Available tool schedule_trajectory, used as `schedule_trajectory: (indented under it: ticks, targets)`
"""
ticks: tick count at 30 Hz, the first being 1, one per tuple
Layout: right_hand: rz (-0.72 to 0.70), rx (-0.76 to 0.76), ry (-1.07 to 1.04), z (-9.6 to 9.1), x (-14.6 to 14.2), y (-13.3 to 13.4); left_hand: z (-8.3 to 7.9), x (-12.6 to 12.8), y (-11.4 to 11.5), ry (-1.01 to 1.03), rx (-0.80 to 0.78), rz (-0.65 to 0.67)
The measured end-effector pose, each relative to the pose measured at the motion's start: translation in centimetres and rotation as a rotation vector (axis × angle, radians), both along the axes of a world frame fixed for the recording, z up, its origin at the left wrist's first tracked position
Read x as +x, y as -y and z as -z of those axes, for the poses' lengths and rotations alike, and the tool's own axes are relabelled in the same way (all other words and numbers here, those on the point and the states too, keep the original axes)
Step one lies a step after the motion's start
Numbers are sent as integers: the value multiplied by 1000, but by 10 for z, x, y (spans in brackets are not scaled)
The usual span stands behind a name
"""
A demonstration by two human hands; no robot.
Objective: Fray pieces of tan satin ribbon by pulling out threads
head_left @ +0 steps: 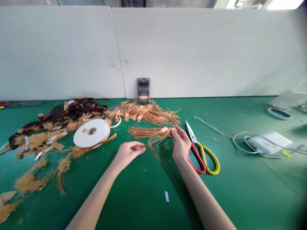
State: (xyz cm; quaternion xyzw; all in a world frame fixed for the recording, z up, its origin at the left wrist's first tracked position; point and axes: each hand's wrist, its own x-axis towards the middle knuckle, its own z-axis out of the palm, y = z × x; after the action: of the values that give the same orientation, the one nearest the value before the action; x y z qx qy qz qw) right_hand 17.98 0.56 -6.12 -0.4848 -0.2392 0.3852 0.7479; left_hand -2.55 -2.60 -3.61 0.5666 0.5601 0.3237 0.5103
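My right hand (181,144) is closed on the near end of a bundle of tan raffia-like strands (146,131), where a flat tan ribbon piece shows at the fingers. The loose ends of this bundle fan out to the left over the green table. My left hand (128,153) is held just left of those strands, its thumb and forefinger nearly together in a pinch. Whatever is between them is too fine to make out. Scissors (195,140) with one red and one yellow handle lie right beside my right hand, blades pointing away.
Behind the bundle is a pile of similar tasselled strands (144,111), with a small blurred upright object (144,91) against the white panel (192,51). A white ribbon spool (90,134) and dark brown ribbon (79,110) lie left. A white device (268,143) with cables sits right.
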Motion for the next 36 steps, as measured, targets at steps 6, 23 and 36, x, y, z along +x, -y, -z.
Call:
schedule_trajectory:
  ticks: [6, 23, 36]
  targets:
    - [1, -5, -55, 1, 1, 0, -8, -2, 0, 355, 75, -106]
    - [-6, -11, -69, 7, 4, -3, -3, 1, 2, 235, -116, -24]
    - [-31, -1, -60, 3, 2, -1, -16, -9, -5, 1197, -40, -306]
